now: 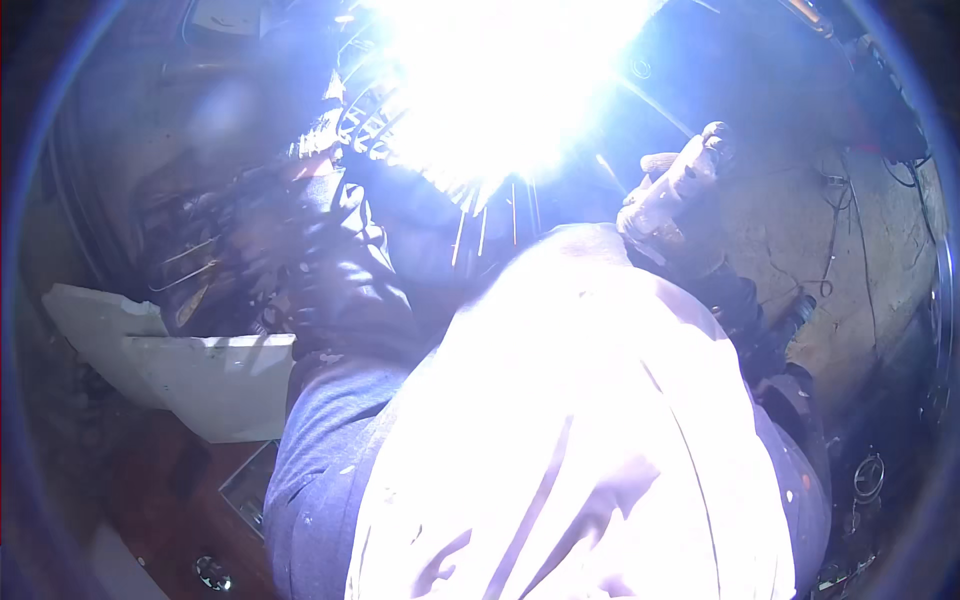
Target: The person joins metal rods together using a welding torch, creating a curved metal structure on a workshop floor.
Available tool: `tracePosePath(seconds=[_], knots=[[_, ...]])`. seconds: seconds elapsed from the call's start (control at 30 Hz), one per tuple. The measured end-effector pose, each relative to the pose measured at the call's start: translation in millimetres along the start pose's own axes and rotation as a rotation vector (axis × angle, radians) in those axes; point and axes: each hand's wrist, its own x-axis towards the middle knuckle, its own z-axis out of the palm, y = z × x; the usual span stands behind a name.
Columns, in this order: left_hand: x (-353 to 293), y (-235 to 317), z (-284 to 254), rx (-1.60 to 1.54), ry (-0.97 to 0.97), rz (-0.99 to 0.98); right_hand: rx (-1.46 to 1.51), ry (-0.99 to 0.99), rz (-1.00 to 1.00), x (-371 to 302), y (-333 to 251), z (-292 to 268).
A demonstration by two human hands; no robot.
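Note:
A blinding white-blue glare (510,70) fills the top middle, with short bright streaks like sparks flying from its lower edge. My right hand (675,190), in a thick glove, is just right of the glare. Its fingers are curled closed, and what lies inside them is hidden. One thin bright line runs between that glove and the glare; whether it is a rod or a spark streak is unclear. My left arm reaches up toward the glare's left side in a dark, creased gauntlet (350,270). The left fingers are lost in light and shadow.
Pale cloth (570,430) covers my front. At left lies a broken-edged whitish panel (215,375), above a reddish-brown surface (165,500). Thin dark cables (860,250) trail over the floor (800,220) at right. A metal ring (869,478) is at lower right.

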Motion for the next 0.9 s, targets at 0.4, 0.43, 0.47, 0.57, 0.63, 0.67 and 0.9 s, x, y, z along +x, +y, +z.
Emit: tracePosePath(seconds=[0.4,0.43,0.47,0.57,0.63,0.67,0.9], knots=[[6.7,-16.1,-3.2,0.181,0.042,0.366,-0.158,0.034,0.029,1.4,-32.0,-0.9],[9.2,-19.0,-1.9,0.209,0.053,0.442,-0.158,0.035,0.029,1.2,-33.9,0.2],[12.3,-21.7,-0.3,0.219,0.058,0.470,-0.147,0.031,0.004,2.0,-37.2,2.3],[4.8,-17.5,4.7,0.131,0.006,0.347,-0.158,0.003,-0.023,3.4,-33.0,0.1],[3.8,-18.7,3.2,0.064,-0.049,0.215,-0.183,-0.021,-0.023,1.9,-20.5,-3.5],[7.6,-23.7,-1.1,0.164,-0.077,0.264,-0.161,0.013,0.040,-0.1,-10.8,-4.2],[3.3,-4.1,-1.3,-0.018,-0.029,-0.046,-0.180,-0.026,0.050,1.8,-22.3,1.4]])
